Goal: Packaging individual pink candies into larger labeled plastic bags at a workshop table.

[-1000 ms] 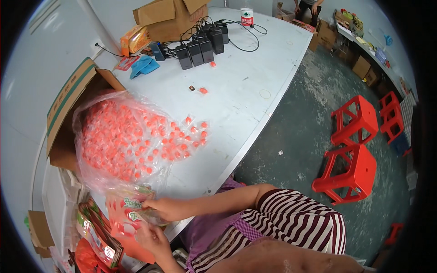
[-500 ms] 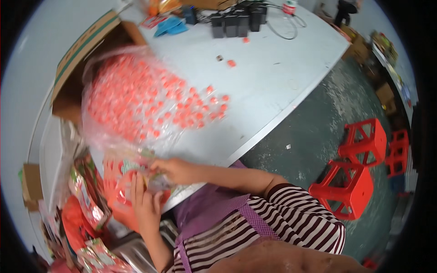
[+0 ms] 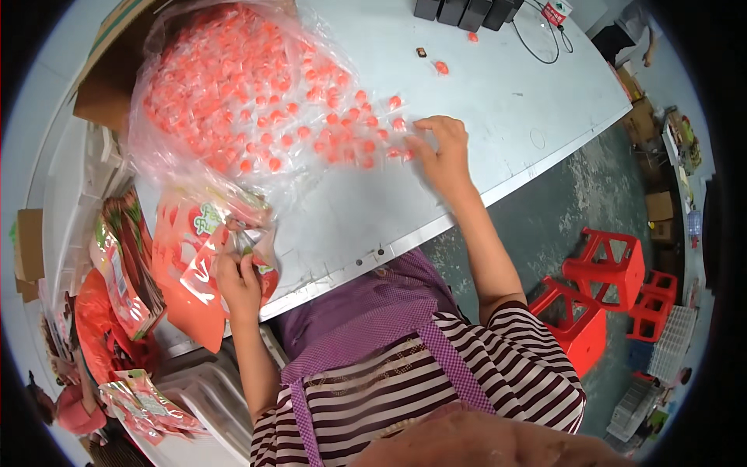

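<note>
My left hand (image 3: 237,282) grips a red printed pouch (image 3: 233,249) at the near edge of the grey table (image 3: 498,101). More flat red pouches (image 3: 175,249) lie under and beside it. My right hand (image 3: 442,156) reaches out over the table, its fingers spread on the edge of a pile of small red wrapped candies (image 3: 342,132). Most candies sit in a large clear plastic bag (image 3: 226,86) spilling from a cardboard box (image 3: 101,78) at the left.
Black boxes with cables (image 3: 467,9) stand at the table's far end, with two stray candies (image 3: 442,67) near them. Red plastic stools (image 3: 599,288) stand on the concrete floor to the right. Stacks of printed pouches (image 3: 124,265) lie at the left.
My right hand has left the pouch and reached forward to the loose candies. The left hand still holds the pouch. The view has tilted down toward the table.
</note>
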Demonstrator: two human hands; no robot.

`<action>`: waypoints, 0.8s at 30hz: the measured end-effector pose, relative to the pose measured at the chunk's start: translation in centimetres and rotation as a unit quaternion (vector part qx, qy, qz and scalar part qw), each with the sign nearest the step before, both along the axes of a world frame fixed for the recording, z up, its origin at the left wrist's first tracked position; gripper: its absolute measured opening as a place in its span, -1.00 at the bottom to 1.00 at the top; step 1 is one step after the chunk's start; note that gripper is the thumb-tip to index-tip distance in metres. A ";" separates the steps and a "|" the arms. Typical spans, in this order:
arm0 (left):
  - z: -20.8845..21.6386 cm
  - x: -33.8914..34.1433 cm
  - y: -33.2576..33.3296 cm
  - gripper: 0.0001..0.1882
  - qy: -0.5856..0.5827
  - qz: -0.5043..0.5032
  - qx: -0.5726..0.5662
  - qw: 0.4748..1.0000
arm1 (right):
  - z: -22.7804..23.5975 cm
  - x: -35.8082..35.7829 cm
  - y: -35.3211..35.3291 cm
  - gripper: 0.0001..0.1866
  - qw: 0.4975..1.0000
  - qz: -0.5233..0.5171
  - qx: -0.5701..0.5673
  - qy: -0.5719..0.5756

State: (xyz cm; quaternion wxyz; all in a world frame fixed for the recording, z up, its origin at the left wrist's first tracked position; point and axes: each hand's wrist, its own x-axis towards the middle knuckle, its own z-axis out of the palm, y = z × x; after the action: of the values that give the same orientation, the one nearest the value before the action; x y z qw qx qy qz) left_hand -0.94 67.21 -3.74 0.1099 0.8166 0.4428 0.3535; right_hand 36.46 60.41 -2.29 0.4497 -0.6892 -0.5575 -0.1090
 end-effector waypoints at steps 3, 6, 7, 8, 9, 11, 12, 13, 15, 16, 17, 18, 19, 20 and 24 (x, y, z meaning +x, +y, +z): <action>0.1 0.1 0.2 -0.85 0.013 -0.015 -0.004 1.000 | -0.4 -0.7 -1.0 -0.68 0.998 0.021 -0.058 -0.012; 0.2 0.4 0.3 -0.84 0.017 -0.011 -0.002 1.000 | -0.6 -4.0 -1.1 -0.56 0.989 0.064 -0.119 -0.066; 0.3 0.5 0.3 -0.83 0.014 -0.011 0.001 1.000 | -0.7 -4.7 -0.5 -0.56 0.988 0.070 -0.121 -0.064; 0.3 0.4 0.4 -0.83 0.017 -0.010 -0.002 1.000 | -0.4 -5.5 0.0 -0.57 0.987 0.057 -0.122 -0.092; 0.2 0.4 0.4 -0.83 0.014 -0.014 0.006 1.000 | -0.3 -6.0 0.2 -0.57 0.984 0.045 -0.123 -0.120; -0.1 0.2 0.5 -0.83 0.013 -0.016 0.014 1.000 | -0.7 -5.8 0.5 -0.59 0.980 0.054 -0.149 -0.122; -0.2 0.1 0.5 -0.82 0.015 -0.019 0.022 0.999 | -0.9 -5.7 0.6 -0.60 0.975 0.061 -0.174 -0.126; -0.3 0.0 0.5 -0.82 0.016 -0.023 0.029 0.999 | -1.2 -5.9 0.2 -0.60 0.975 0.064 -0.174 -0.125; -0.2 0.0 0.4 -0.82 0.015 -0.017 0.015 1.000 | -1.6 -6.4 -1.1 -0.62 0.971 0.092 -0.185 -0.122; -0.2 0.0 0.5 -0.83 0.019 -0.013 0.013 1.000 | -1.5 -6.7 -1.5 -0.62 0.970 0.096 -0.187 -0.123; -0.2 0.0 0.4 -0.83 0.024 -0.010 0.008 1.000 | -1.4 -7.2 -2.0 -0.61 0.972 0.091 -0.182 -0.118; -0.2 0.0 0.4 -0.83 0.024 -0.008 0.003 1.000 | -1.3 -7.6 -2.5 -0.61 0.974 0.085 -0.177 -0.113; -0.2 0.1 0.4 -0.83 0.021 -0.014 0.018 1.000 | -1.5 -7.9 -3.1 -0.61 0.973 0.088 -0.181 -0.112; -0.2 0.2 0.6 -0.83 0.018 -0.023 0.036 0.999 | -1.6 -8.2 -3.3 -0.59 0.976 0.099 -0.166 -0.102; -0.4 -0.1 0.4 -0.83 0.026 -0.014 0.009 1.000 | -1.9 -9.2 -3.5 -0.52 0.974 0.152 -0.147 -0.081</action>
State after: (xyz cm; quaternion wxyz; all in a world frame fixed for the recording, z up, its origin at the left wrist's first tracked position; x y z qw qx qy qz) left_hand -1.03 67.65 -4.13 0.0959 0.8327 0.4306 0.3346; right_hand 27.21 56.91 -4.14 0.3087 -0.6439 -0.7000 -0.0116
